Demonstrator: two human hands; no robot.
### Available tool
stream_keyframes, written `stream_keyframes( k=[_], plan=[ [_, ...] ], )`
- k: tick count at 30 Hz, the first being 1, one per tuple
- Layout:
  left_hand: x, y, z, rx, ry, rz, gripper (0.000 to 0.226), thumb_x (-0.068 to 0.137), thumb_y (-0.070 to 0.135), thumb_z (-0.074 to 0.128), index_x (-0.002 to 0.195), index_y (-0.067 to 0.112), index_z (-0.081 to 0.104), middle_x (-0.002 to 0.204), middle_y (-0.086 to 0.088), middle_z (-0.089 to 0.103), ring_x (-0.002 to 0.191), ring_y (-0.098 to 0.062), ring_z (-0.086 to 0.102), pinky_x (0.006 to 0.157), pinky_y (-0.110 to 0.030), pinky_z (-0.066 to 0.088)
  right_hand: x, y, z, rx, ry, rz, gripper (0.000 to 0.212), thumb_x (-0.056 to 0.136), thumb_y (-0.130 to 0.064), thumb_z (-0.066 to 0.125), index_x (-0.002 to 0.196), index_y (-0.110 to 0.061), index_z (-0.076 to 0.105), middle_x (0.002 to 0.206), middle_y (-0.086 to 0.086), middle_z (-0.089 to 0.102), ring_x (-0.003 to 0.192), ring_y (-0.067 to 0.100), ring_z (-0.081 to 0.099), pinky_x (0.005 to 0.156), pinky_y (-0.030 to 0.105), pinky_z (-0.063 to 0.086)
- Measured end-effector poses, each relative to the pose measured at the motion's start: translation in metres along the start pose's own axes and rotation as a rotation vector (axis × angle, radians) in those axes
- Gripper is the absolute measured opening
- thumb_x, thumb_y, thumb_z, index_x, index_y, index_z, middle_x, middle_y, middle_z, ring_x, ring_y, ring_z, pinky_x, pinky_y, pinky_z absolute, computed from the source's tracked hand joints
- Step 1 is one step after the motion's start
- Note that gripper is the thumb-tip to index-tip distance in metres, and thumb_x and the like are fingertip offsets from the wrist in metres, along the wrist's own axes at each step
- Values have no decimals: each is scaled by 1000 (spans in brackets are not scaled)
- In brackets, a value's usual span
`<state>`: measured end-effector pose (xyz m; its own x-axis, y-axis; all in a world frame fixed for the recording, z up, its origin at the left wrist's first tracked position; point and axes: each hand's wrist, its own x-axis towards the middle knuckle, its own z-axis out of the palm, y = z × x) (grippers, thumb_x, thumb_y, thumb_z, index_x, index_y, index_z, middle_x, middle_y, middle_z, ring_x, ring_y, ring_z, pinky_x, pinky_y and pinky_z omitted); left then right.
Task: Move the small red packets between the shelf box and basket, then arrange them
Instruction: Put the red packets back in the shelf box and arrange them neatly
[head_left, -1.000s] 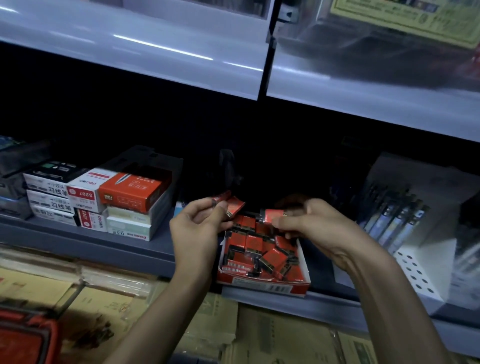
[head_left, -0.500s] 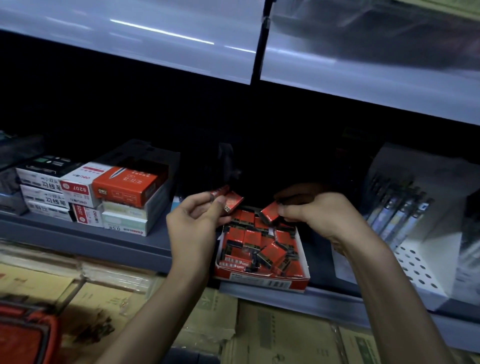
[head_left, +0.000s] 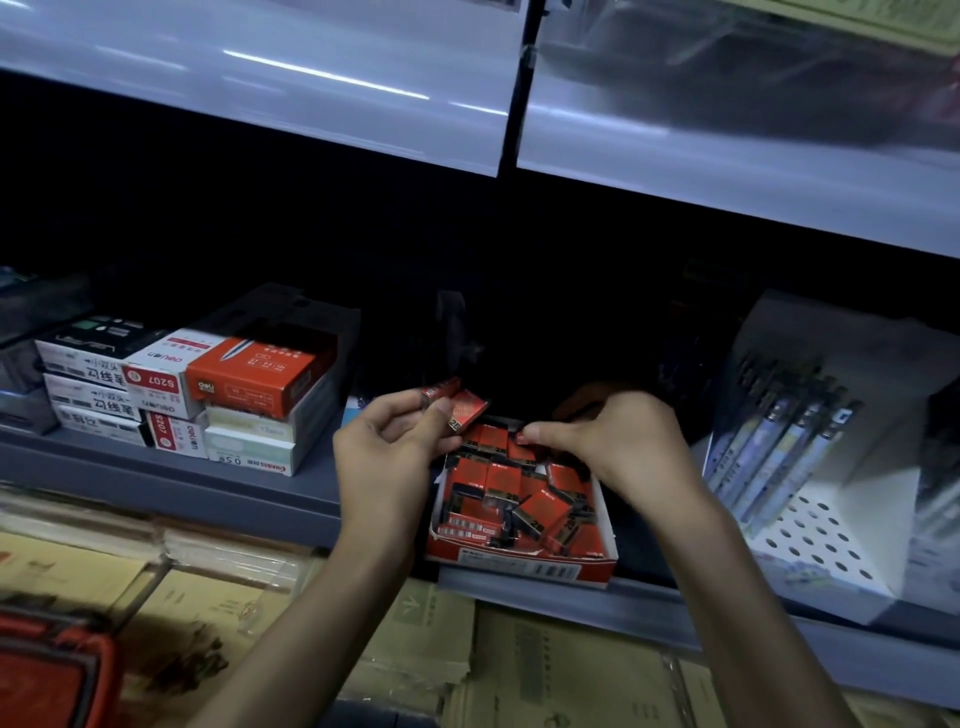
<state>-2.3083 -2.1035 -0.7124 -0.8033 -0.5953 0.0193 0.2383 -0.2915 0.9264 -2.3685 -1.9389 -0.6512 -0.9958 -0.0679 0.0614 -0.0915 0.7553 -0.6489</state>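
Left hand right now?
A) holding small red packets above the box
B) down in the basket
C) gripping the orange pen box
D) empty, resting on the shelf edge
A: the left hand pinches two small red packets just above the back left corner of the shelf box, while the right hand pinches another packet at the box's back.

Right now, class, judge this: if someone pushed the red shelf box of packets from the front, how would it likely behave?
The shelf box is low and wide, so it would probably slide along the shelf rather than tip. Its thin card walls would likely flex. The small red packets lie jumbled, so they would probably shift.
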Motion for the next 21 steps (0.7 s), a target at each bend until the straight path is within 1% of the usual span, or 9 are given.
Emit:
stream_keyframes(
  k=[1,3,5,7,10,13,15,19,21],
  plan=[
    [0,0,0,-2,2,-3,11,90,15,76,100,13,72,84,-5,79,75,-15,77,67,-28,60,0,-1,4,-40,23,0,39,65,-54,90,80,-22,72,77,-5,73,73,11,69,63,27,57],
    [0,0,1,-5,2,-8,12,90,15,76,101,12,72,86,-6,79,75,-15,77,68,-30,60,-2,-4,9,-92,45,-5,39,64,-53,91,74,-21,70,75,-4,72,72,13,68,66,30,57],
    [0,0,2,-3,0,-8,12,90,15,76,101,12,72,86,-6,79,75,-16,77,70,-31,61,-4,-6,9,-92,32,0,34,66,-45,92,74,-22,69,77,-4,71,74,12,68,68,29,57],
    [0,0,2,-2,2,-8,12,90,14,76,101,11,72,86,-7,79,75,-16,77,71,-31,60,-4,-5,8,-77,8,-8,26,70,-36,92,76,-22,71,79,-4,73,75,11,68,73,30,59],
    [0,-1,3,4,9,-2,12,90,14,76,100,11,72,86,-8,79,75,-17,77,72,-32,60,-5,-1,9,-88,-7,-41,12,78,-31,87,75,-27,76,77,-12,72,75,6,67,79,34,60],
    [0,-1,3,12,8,2,12,90,14,76,100,11,72,85,-8,79,74,-16,77,72,-32,60,-7,-1,11,-108,-16,-79,9,87,-32,79,78,-33,77,79,-17,70,77,4,66,81,37,60],
    [0,-1,3,13,6,2,11,90,14,76,100,10,72,85,-7,79,75,-16,77,71,-31,60,-4,0,11,-96,-31,-80,10,91,-31,74,81,-33,77,80,-15,71,77,5,67,82,37,60],
    [0,-1,2,16,2,0,11,91,15,75,101,11,71,84,-5,79,75,-15,77,66,-26,58,1,0,9,-115,-26,-73,12,94,-31,65,90,-34,75,92,-10,75,89,13,69,87,38,59],
    [0,-1,1,17,2,0,12,91,15,76,101,12,71,85,-5,79,76,-15,77,65,-25,58,1,-3,11,-175,-28,-79,14,96,-31,63,95,-36,76,91,-11,74,86,12,67,85,37,59]
  ],
)
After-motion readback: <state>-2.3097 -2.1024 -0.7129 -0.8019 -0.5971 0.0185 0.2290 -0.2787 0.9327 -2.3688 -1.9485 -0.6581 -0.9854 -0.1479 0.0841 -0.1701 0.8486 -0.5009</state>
